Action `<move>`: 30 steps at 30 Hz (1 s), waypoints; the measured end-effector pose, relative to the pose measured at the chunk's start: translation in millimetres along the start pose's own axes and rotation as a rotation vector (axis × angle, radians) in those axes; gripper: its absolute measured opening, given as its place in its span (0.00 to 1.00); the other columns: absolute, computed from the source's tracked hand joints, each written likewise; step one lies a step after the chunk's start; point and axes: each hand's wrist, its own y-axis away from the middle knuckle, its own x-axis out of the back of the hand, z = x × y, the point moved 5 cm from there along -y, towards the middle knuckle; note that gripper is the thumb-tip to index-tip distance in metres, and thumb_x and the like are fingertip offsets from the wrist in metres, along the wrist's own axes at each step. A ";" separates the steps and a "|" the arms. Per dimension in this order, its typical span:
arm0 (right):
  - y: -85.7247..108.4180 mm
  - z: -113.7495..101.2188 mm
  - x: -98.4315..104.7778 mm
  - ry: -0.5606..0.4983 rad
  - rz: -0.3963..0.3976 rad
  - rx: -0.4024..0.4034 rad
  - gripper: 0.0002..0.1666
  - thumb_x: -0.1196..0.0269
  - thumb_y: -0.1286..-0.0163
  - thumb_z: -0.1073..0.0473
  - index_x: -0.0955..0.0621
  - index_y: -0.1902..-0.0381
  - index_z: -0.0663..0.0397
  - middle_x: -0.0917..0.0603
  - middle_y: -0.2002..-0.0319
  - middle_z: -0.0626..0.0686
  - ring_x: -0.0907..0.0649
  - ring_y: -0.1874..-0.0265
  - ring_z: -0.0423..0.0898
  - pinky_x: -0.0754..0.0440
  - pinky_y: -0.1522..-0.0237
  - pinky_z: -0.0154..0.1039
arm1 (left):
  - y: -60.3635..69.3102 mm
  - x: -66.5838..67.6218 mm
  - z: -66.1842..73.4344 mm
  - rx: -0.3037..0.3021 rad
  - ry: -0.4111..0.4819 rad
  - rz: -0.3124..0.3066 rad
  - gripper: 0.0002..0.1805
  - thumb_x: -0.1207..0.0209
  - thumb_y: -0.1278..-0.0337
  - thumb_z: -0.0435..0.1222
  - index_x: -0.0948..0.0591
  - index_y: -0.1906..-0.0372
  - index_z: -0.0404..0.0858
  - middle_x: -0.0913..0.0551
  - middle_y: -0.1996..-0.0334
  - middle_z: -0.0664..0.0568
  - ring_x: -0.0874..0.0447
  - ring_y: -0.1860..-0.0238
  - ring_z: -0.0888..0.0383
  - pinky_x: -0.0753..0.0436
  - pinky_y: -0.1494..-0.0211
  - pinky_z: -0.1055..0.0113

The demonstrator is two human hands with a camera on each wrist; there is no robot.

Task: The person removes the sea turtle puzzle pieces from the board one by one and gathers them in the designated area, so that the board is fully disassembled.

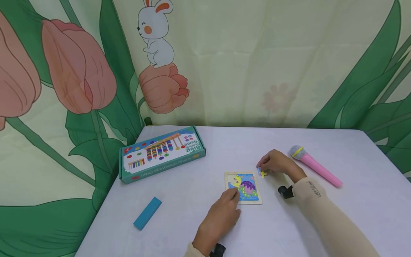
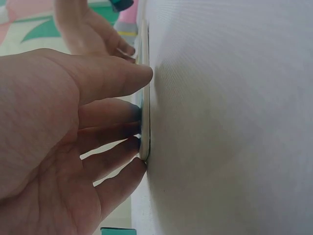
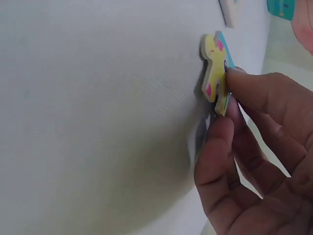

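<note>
— Printed fabric curtain (image 1: pixel 224 71) as background: specify.

— Cream ground with soft vertical folds and green leaves. Clock positions are read from the head view, puzzle board (image 1: pixel 252 202) at centre, 12 toward the curtain. Pink tulips (image 1: pixel 80 67) are printed at 10, a white rabbit (image 1: pixel 157 39) at 11.

— Surface?

— White tabletop (image 1: pixel 192 221), cloth-like, with a fine weave visible from the left wrist. The board lies flat on it: thin, nearly square, pale wood-like rim, blue picture of a yellow creature with a purple shell.

— Loose component?

— One puzzle piece (image 3: pixel 215 71) at 2 o'clock, just beside the board. It has a rounded knob, pale cut edges, and a yellow and blue face with magenta spots. Tabletop contact cannot be confirmed.

— State of the fingers?

— Right hand (image 1: pixel 278 163), 2 o'clock: fingers narrow, pinching the piece against the thumb. Left hand (image 1: pixel 221 210), between 7 and 8: fingers extended, slightly parted, tips touching the board.

— Other items?

— Teal rectangular box (image 1: pixel 162 154), printed lid, 10 o'clock. Oblong blue block (image 1: pixel 147 213), flat-faced, between 8 and 9. Microphone (image 1: pixel 316 165), pink tapered handle, grey head, yellow band, between 2 and 3.
</note>
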 end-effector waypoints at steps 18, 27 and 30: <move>13.0 -24.0 -23.3 0.109 0.123 0.180 0.06 0.36 0.28 0.70 0.14 0.58 0.58 0.17 0.65 0.51 0.22 0.65 0.48 0.20 0.61 0.42 | -0.8 -2.7 1.1 0.011 -0.021 -0.011 0.30 0.34 0.32 0.39 0.25 0.30 0.32 0.32 0.26 0.47 0.36 0.25 0.54 0.29 0.28 0.64; 16.8 -52.2 -56.3 0.182 -0.022 0.407 0.14 0.31 0.30 0.64 0.10 0.48 0.51 0.21 0.61 0.45 0.24 0.66 0.42 0.20 0.62 0.36 | -1.6 -4.5 0.5 -0.008 -0.050 -0.026 0.31 0.35 0.31 0.41 0.26 0.29 0.32 0.33 0.26 0.48 0.37 0.25 0.55 0.31 0.28 0.66; 16.7 -52.5 -59.6 0.217 -0.024 0.415 0.15 0.31 0.30 0.64 0.11 0.47 0.50 0.21 0.60 0.46 0.24 0.66 0.42 0.20 0.61 0.36 | -1.3 -4.5 0.4 -0.014 -0.058 -0.029 0.31 0.35 0.31 0.41 0.27 0.29 0.32 0.33 0.26 0.48 0.37 0.25 0.54 0.31 0.27 0.66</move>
